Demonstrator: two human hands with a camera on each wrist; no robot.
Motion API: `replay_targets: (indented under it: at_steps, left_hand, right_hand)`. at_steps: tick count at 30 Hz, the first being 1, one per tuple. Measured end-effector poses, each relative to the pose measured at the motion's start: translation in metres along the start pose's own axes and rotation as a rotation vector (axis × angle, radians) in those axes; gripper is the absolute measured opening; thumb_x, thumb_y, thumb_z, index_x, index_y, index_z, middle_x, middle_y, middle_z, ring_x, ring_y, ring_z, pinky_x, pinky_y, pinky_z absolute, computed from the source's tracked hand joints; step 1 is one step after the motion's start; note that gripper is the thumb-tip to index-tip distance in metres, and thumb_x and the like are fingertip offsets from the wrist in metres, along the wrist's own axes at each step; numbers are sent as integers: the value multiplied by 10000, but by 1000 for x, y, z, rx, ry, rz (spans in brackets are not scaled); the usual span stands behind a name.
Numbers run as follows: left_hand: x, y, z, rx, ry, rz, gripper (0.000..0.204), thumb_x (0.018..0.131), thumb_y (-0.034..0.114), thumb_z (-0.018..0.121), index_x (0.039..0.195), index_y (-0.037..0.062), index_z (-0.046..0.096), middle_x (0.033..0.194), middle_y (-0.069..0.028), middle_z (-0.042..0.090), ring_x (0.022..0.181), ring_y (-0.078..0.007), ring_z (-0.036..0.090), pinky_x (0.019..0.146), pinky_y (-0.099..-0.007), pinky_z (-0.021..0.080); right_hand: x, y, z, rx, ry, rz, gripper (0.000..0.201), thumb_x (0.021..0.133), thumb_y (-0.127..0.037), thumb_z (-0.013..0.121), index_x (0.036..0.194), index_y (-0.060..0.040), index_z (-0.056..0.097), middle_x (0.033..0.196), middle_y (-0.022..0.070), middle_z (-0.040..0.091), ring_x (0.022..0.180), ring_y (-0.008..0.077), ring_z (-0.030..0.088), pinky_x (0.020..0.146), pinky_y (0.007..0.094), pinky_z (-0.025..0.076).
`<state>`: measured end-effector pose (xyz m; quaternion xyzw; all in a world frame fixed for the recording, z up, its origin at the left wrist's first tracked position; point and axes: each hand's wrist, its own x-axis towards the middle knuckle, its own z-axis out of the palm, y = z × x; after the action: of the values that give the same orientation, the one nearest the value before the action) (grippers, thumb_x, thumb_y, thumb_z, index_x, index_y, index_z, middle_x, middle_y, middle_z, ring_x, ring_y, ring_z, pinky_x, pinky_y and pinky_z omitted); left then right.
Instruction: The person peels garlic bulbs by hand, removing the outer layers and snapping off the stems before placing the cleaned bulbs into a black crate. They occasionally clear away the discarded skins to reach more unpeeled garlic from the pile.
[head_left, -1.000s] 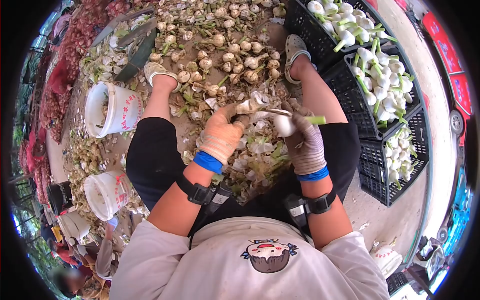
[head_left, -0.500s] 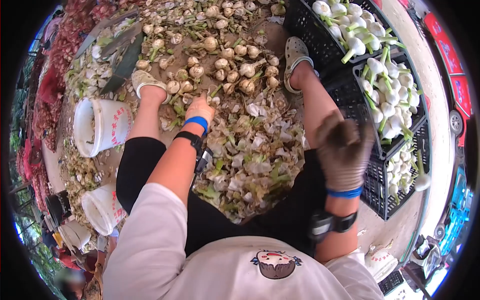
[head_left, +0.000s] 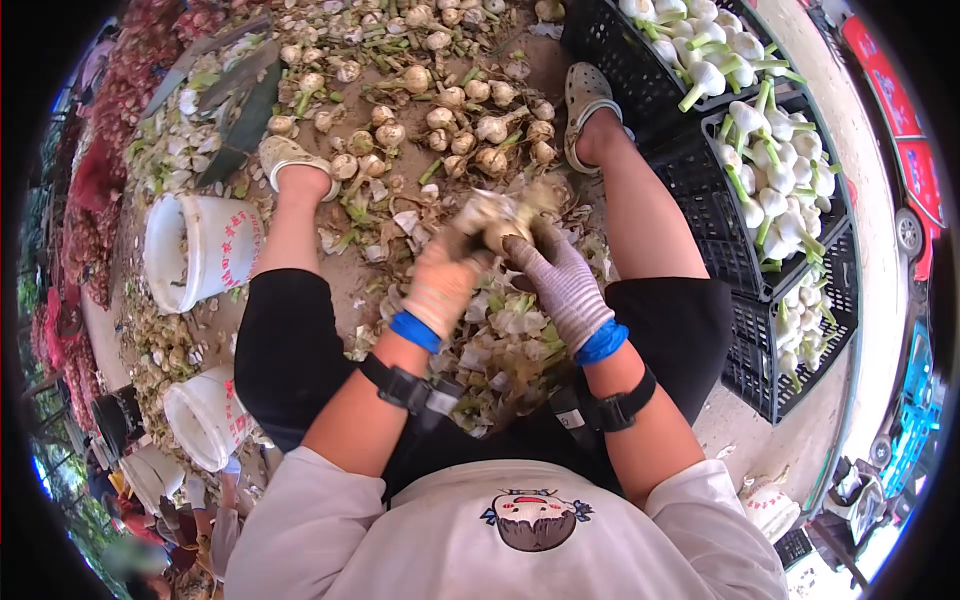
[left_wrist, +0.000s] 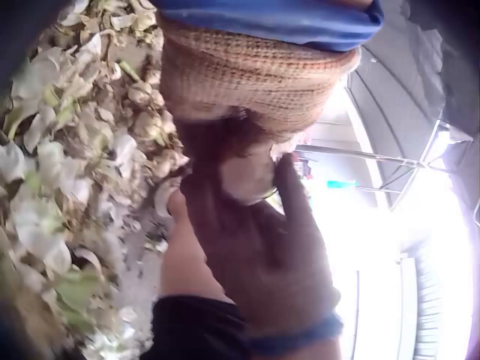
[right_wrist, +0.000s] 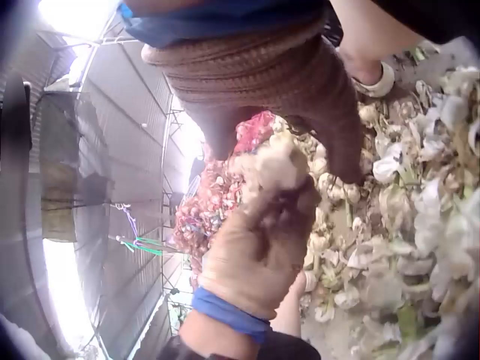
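Both gloved hands meet over the peelings between the legs. The left hand point(head_left: 443, 285) curls round one side of a garlic bulb point(head_left: 497, 232), which is blurred and has loose, dirty outer skin. On its other side the right hand point(head_left: 562, 285) pinches it with thumb and fingers. In the left wrist view the pale bulb point(left_wrist: 249, 177) shows between the two gloves, the right hand point(left_wrist: 262, 255) below it. The right wrist view has the bulb point(right_wrist: 279, 165) above the left hand point(right_wrist: 259, 251), its far side hidden by the fingers.
Unpeeled bulbs point(head_left: 492, 128) lie on the ground ahead, peelings point(head_left: 510, 340) between the legs. Black crates point(head_left: 745, 290) of white garlic stand at the right, white buckets point(head_left: 190, 255) at the left. Red net sacks point(head_left: 95, 180) are piled at the far left.
The white bulb has left the hands. The left hand has come back from the ground pile, the right from beside the crates, and both now hold a dirty-skinned bulb.
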<state>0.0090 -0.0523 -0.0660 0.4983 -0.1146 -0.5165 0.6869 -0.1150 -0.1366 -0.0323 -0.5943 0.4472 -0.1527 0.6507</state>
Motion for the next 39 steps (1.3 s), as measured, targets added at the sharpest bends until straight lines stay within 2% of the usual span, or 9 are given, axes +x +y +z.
replay_targets:
  at_steps: [1, 6, 19, 22, 28, 31, 32, 35, 39]
  left_hand:
    - [-7, 0, -1, 477, 58, -39, 337, 778, -46, 600, 1106, 22, 560, 1036, -32, 600, 951, -146, 548, 807, -267, 453]
    - [-43, 52, 29, 554, 86, -6, 360, 774, 172, 718, 1053, -13, 585, 950, -64, 636, 837, -134, 574, 748, -249, 466]
    - [-72, 38, 10, 1145, -72, 34, 425, 780, 236, 657, 1087, -41, 562, 940, -198, 639, 818, -286, 606, 730, -362, 474]
    - [-75, 39, 10, 975, -4, -46, 437, 778, 240, 656, 1115, -20, 553, 943, -188, 640, 817, -285, 603, 731, -361, 477]
    - [-86, 36, 4, 1009, -235, 492, 363, 815, -6, 572, 1175, 25, 537, 1058, -91, 625, 903, -129, 560, 825, -251, 430]
    - [-102, 53, 28, 965, -298, 518, 371, 818, -11, 566, 1186, 16, 526, 1067, -76, 621, 914, -142, 560, 834, -251, 427]
    - [-107, 61, 36, 811, -242, 157, 363, 823, -11, 562, 1184, 17, 529, 1077, -70, 620, 915, -132, 558, 823, -250, 435]
    - [-92, 43, 19, 866, -394, 422, 359, 800, 96, 602, 1148, 32, 539, 1149, -141, 553, 1091, -302, 511, 966, -348, 387]
    - [-70, 27, 1, 1105, -49, 403, 354, 793, 79, 572, 1145, 66, 539, 1109, -144, 576, 1034, -258, 556, 913, -286, 430]
  right_hand:
    - [-2, 3, 5, 204, -56, 13, 633, 755, -380, 682, 1128, 93, 488, 866, 176, 621, 794, 194, 595, 729, 328, 466]
    - [-38, -12, 11, -663, 42, -352, 593, 618, -326, 759, 1096, -51, 541, 1009, 194, 546, 909, 363, 558, 775, 436, 465]
    - [-91, -13, 21, -1185, 237, -526, 559, 586, -298, 773, 1058, -117, 536, 1087, 115, 511, 1030, 315, 495, 847, 446, 390]
    - [-87, -14, 15, -1098, 206, -463, 565, 583, -264, 783, 1060, -95, 530, 1046, 122, 542, 985, 339, 523, 845, 438, 412]
    - [-85, -11, -12, 386, -245, -30, 516, 796, -241, 664, 1199, 9, 461, 975, 100, 578, 849, 156, 570, 756, 268, 483]
    - [-80, -1, -8, 545, -69, 24, 378, 902, -205, 514, 1202, 12, 440, 1027, 71, 560, 897, 123, 545, 786, 263, 469]
    - [-78, 6, -3, 151, 98, -183, 331, 945, -238, 436, 1181, -7, 459, 999, 57, 564, 868, 122, 557, 715, 276, 499]
    - [-71, 8, -1, 234, 110, -319, 322, 958, -284, 400, 1099, -12, 501, 984, 73, 567, 770, 117, 575, 551, 241, 500]
    - [-73, -14, -20, 944, -353, 340, 536, 873, -559, 448, 956, -43, 566, 698, 74, 611, 410, 86, 494, 316, 184, 358]
